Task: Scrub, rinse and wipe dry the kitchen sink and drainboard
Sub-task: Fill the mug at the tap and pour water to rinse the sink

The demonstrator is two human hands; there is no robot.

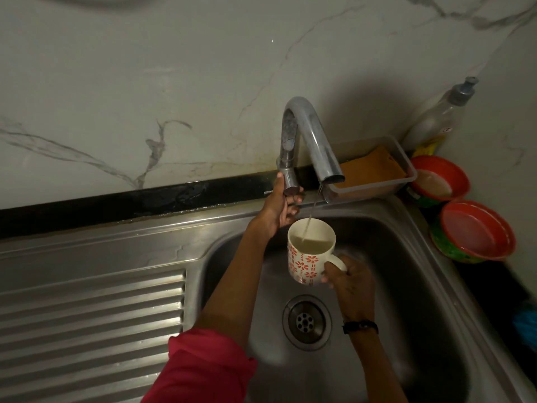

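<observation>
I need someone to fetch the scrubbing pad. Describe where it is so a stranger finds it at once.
Start at the tap behind the sink. Just right of its spout sits a clear plastic tray. The flat orange-brown pad lies in it, unlike the round red bowls further right.

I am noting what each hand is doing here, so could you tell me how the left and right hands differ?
The left hand reaches up to the tap and grips its handle; the right hand sits lower, over the sink, and holds a mug by its handle. The right wrist wears a dark band; the left arm shows a red sleeve. Both grip something.
</observation>
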